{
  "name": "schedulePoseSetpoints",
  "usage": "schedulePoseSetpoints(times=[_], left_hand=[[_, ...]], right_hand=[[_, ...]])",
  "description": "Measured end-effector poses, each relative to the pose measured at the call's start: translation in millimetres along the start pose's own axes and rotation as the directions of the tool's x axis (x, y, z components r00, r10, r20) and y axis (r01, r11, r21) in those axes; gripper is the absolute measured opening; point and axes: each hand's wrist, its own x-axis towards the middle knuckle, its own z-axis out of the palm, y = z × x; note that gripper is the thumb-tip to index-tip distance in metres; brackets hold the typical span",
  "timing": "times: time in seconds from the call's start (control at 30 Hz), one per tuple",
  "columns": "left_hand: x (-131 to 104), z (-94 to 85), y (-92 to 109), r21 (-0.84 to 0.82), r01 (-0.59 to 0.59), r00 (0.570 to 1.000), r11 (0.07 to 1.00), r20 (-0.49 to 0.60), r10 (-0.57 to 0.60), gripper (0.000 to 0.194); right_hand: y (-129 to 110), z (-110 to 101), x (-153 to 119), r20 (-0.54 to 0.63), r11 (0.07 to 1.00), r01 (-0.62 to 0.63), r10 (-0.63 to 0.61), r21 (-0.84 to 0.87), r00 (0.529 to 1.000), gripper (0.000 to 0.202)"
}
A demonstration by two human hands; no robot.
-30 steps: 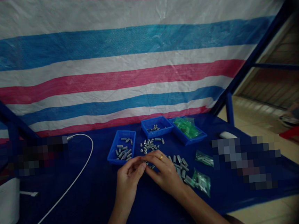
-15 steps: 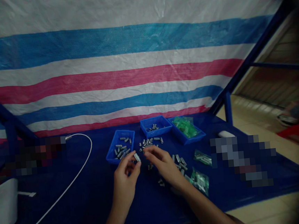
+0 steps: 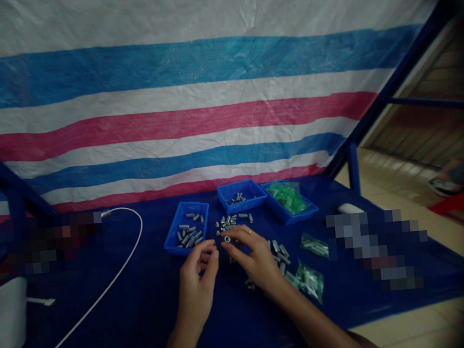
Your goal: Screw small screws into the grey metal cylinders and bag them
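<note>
My right hand pinches a short metal tube between thumb and fingertips, its round open end facing me. Just to the left, my left hand has its thumb and fingers curled close together; whatever they hold, if anything, is too small to make out. The two hands are slightly apart above the blue tabletop. Small metal screw-like pieces lie loose behind my hands. More metal tubes are scattered beside my right hand, partly hidden by it.
A blue bin with metal tubes stands at left. Behind are a bin of small parts and a bin with green plastic bags. Filled bags lie at right. A white cable curves across the left side.
The metal tube has passed from my left fingertips to my right ones and now shows its open end. My left fingers have drawn closer together.
</note>
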Motion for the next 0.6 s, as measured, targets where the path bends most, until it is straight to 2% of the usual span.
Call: schedulePoseSetpoints(times=[0.13,0.23,0.3,0.4,0.5,0.6], left_hand=[[1.5,-0.5,5.5,-0.098,0.096,0.991,0.991,0.106,-0.085,0.029],[2.0,0.0,5.4,-0.119,0.091,0.991,0.989,0.113,-0.078,0.028],[2.3,0.3,4.8,-0.123,0.077,0.992,0.989,0.112,-0.063,0.028],[3.1,-0.3,5.0,-0.133,0.077,0.995,0.988,0.073,-0.068,0.027],[4.3,-1.9,5.0,-0.126,0.097,0.995,0.987,0.017,-0.096,0.028],[4.8,-1.5,2.0,-0.111,0.084,0.996,0.99,0.033,-0.081,0.029]], right_hand=[[-0.3,0.4,-4.9,-0.046,0.968,0.202,-0.211,-0.147,0.976,0.021],[0.5,2.0,-8.4,-0.008,0.925,0.311,-0.32,-0.219,0.947,0.026],[0.9,2.8,-9.1,0.012,0.91,0.343,-0.35,-0.232,0.937,0.029],[0.5,3.4,-7.3,0.026,0.931,0.312,-0.313,-0.19,0.95,0.029],[-1.1,3.2,-4.1,0.009,0.975,0.199,-0.199,-0.095,0.98,0.029],[-1.8,3.3,-2.0,0.017,0.994,0.107,-0.106,-0.029,0.994,0.025]])
